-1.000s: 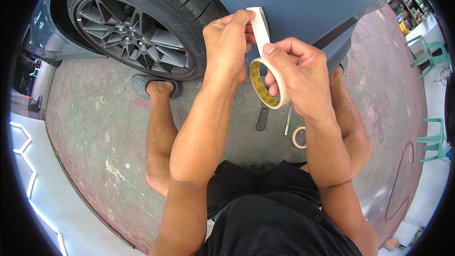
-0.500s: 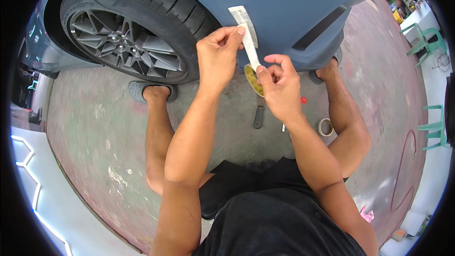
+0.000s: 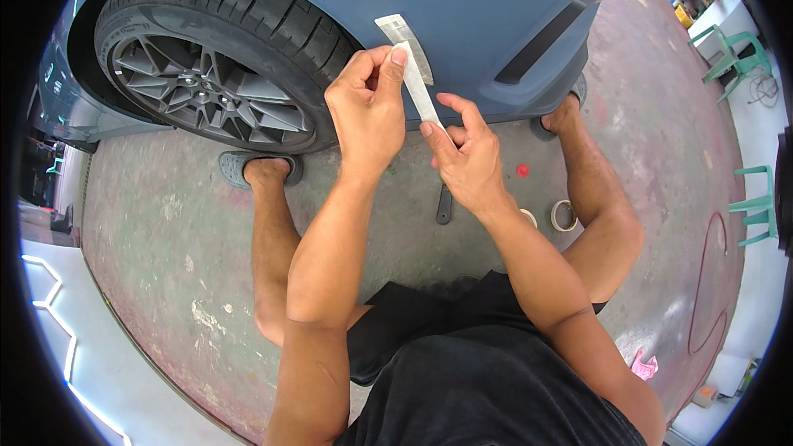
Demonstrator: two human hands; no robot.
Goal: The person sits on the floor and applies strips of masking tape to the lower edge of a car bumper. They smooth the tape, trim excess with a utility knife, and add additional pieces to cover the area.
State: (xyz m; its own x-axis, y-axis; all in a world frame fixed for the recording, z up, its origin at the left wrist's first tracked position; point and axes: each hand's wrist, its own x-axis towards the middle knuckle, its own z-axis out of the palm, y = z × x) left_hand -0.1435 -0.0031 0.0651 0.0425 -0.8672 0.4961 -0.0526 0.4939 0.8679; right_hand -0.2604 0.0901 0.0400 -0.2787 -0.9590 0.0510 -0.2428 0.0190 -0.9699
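Note:
A pale strip of masking tape point(image 3: 421, 92) is stretched between my two hands, in front of the car's blue body panel point(image 3: 471, 25). The thumb and fingers of my left hand point(image 3: 368, 107) pinch its upper end. My right hand point(image 3: 469, 157) is closed on the lower end, with its index finger raised. Behind the strip, a patch of overlapping tape point(image 3: 402, 33) is stuck on the panel beside the wheel. A tape roll point(image 3: 530, 216) lies on the floor, partly hidden by my right forearm.
The car tire point(image 3: 248, 12) stands at upper left. On the floor are a dark-handled tool point(image 3: 444, 205), a red cap-like piece point(image 3: 522, 171) and another tape roll point(image 3: 564, 216). My legs flank the work. Green chairs point(image 3: 731, 58) stand at the right.
The tape roll hanging at my right hand has come away; a roll now shows on the floor by my right forearm. The view has shifted slightly, and both hands still hold the strip.

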